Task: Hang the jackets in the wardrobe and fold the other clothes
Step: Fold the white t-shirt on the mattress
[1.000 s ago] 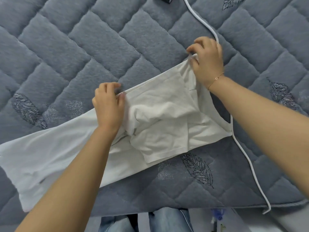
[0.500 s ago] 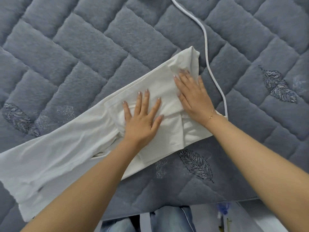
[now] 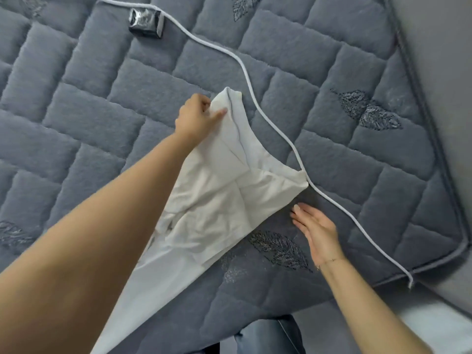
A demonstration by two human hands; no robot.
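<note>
A white garment [image 3: 219, 198] lies partly folded on the grey quilted bed [image 3: 102, 103], running from the centre down toward the lower left. My left hand [image 3: 198, 116] pinches its far upper corner, fingers curled round the cloth. My right hand [image 3: 315, 231] is flat with straight fingers just beside the garment's right corner, resting on the bed and holding nothing. My left forearm covers the garment's left part.
A white cable [image 3: 255, 100] snakes across the bed from the top left, past the garment's right edge, to the bed's near right corner. A small dark box [image 3: 145, 20] sits on the bed near the top. Grey floor [image 3: 434, 72] lies to the right.
Both hands have lifted off the pressed fold. My left hand moved up and took hold of the far corner; my right hand slid off the cloth to the right. The view shifted left.
</note>
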